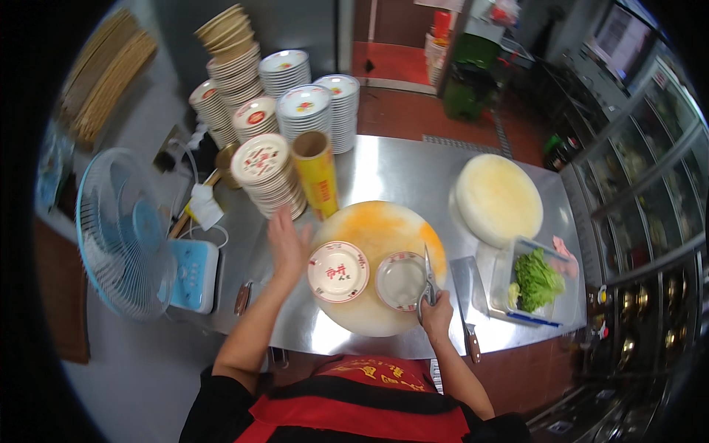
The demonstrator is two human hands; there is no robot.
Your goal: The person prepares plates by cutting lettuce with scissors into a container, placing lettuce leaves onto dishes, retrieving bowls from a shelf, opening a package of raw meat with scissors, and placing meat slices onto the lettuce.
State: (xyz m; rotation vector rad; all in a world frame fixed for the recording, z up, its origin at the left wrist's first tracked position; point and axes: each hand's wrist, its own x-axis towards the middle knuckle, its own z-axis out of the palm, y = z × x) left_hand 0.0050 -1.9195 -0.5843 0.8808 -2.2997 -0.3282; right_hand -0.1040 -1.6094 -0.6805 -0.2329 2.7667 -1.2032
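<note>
A pair of metal kitchen scissors (428, 282) is in my right hand (437, 315), its blades pointing away from me over the edge of a plate with a grey center (400, 281). To the left lies a cream plate with red writing (338, 272). Both plates rest on a round, orange-stained cutting board (382, 221). My left hand (288, 243) is raised with fingers spread, beside the base of a tall stack of patterned plates (268, 171); whether it touches them I cannot tell. Nothing shows in that hand.
Right of the board lie a cleaver (469, 288), a clear bin (501, 277) holding lettuce (537, 282), and a thick round block (499, 199). A yellow roll (316, 177) stands upright near more dish stacks (304, 105). At left are a blue fan (127, 232) and a small knife handle (242, 299).
</note>
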